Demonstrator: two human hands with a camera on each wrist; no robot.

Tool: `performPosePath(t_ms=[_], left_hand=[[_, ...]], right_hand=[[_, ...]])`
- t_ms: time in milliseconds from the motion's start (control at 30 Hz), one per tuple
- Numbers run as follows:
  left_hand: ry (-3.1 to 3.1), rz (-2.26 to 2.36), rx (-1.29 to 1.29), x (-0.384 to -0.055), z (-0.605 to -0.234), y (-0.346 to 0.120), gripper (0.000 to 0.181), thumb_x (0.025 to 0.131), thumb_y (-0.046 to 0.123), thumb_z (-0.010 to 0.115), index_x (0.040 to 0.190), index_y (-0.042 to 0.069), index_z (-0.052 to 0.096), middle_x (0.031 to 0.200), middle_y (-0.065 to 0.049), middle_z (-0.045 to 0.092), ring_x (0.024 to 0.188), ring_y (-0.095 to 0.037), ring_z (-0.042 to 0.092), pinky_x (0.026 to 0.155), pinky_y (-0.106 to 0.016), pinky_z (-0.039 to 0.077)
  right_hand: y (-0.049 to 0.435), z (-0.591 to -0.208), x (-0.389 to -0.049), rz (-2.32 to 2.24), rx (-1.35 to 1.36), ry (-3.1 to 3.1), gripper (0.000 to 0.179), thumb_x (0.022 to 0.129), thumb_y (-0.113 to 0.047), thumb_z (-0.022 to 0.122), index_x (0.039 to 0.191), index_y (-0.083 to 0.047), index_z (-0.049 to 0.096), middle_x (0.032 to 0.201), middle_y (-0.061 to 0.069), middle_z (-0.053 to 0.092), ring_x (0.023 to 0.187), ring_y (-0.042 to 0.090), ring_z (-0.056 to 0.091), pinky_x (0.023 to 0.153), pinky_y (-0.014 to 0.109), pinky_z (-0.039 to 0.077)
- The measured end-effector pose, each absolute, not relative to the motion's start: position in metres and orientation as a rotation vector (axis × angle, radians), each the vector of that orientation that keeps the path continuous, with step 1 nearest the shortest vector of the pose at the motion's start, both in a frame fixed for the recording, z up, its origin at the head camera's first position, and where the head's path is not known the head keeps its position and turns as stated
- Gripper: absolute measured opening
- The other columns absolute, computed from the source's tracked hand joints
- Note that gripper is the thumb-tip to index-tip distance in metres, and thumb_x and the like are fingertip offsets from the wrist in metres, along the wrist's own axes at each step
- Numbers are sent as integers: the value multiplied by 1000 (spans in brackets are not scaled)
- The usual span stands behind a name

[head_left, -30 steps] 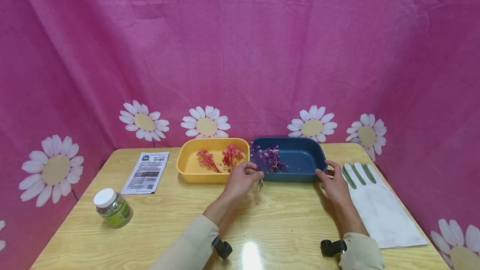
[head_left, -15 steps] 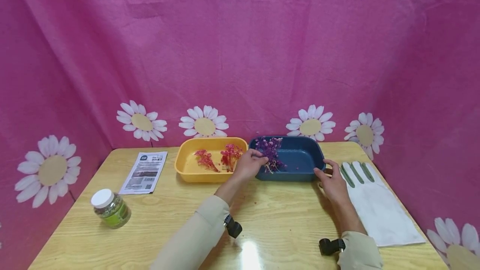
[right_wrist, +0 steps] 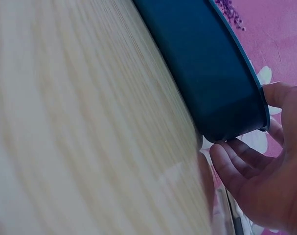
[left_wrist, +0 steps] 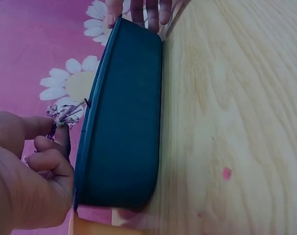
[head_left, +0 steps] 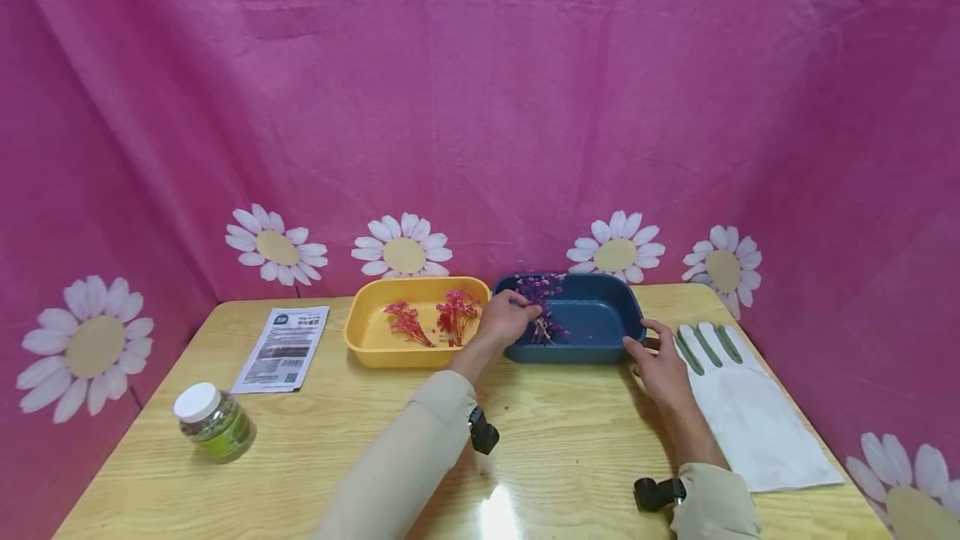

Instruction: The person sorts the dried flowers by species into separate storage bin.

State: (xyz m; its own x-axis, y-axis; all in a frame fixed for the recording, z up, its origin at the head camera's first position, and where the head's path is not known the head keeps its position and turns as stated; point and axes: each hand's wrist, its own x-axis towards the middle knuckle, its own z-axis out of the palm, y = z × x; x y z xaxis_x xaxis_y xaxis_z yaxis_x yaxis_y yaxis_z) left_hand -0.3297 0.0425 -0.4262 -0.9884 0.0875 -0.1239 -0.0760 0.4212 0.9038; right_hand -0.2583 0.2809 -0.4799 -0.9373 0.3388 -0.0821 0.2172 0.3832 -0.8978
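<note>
My left hand (head_left: 504,322) is over the left end of the dark blue tray (head_left: 596,319). Between thumb and fingertips it pinches the stems of a bunch of dried purple flowers (head_left: 538,284). The left wrist view shows the pale stem ends (left_wrist: 66,116) above the tray's rim. At the tray's right end my right hand (head_left: 663,367) grips the corner, the thumb at the rim and the other fingers against the outer wall, as the right wrist view shows. More purple flowers lie in the tray, partly hidden by the held bunch.
A yellow tray (head_left: 412,357) with two bunches of pink dried flowers (head_left: 457,315) adjoins the blue one on the left. White gloves (head_left: 757,423) with green-striped fingers lie at right. A printed packet (head_left: 283,348) and a white-lidded jar (head_left: 216,423) are at left.
My left hand has moved right and farther back, carrying the purple bunch from the blue tray's front left edge to above its inside. The right hand has kept its grip on the tray.
</note>
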Motion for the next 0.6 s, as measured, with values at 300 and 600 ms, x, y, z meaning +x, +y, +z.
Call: performPosePath(t_ms=[300,600], left_hand=[[2588,1552,2,-332,-423,56,18,90,26,68,98,12,61,91,-3,70,85,-16,63,70,-29,50],[2555,1609,113,-333,-430,46,23,93,33,64,107,15,58,97,-2,67,76,-15,61,64,-28,48]], right_hand=[[280,-484,-259,1603,-495,-2517,61,97,-37,54,149,-19,28,138,22,46,120,33,55,72,16,49],[282,-484,-259,1596,-496,-2511,61,97,-38,54,149,-18,28,137,21,47,119,32,56,72,16,49]])
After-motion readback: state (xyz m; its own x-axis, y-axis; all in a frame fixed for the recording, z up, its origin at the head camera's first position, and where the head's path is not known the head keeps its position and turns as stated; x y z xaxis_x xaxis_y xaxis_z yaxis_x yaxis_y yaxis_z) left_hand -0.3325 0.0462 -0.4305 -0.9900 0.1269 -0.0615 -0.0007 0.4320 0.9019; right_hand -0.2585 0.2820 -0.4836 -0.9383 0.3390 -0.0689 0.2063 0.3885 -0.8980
